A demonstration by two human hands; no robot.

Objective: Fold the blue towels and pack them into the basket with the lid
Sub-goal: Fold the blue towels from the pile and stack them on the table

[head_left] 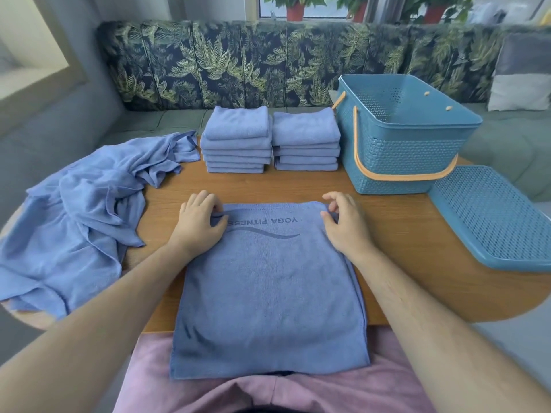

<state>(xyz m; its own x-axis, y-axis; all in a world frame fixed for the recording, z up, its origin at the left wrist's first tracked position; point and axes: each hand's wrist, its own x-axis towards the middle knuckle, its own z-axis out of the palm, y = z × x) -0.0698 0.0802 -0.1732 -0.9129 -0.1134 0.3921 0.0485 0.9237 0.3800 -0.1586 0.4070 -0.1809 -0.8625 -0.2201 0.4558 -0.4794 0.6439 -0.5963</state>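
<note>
A flat blue terry towel (268, 287) printed with "YOGA FITNESS" lies spread at the near middle of the wooden desk (396, 234). Its printed end points to 12 o'clock and its near end hangs over the desk's edge onto pink trousers (268, 391) at 6 o'clock. The left hand (199, 222) sits on the towel's far corner at 11 o'clock, fingers curled and pinching a small fold of cloth against the thumb. The right hand (343, 225) is at the far corner at 1 o'clock, thumb and curled fingers nipping the towel's edge. Straight ahead at 12 o'clock two stacks of folded blue towels stand side by side, the left stack (237, 138) just beside the right stack (305, 138). At 2 o'clock stands a blue perforated plastic basket (399, 156), open at the top, its orange handle (402, 176) lowered across the front wall. Its blue perforated lid (495, 222) lies flat on the desk at 3 o'clock, near the basket. At 9 o'clock a rumpled heap of unfolded blue towels (89, 204) spills over the desk's left edge. Behind the desk runs a leaf-patterned sofa back (238, 64).
</note>
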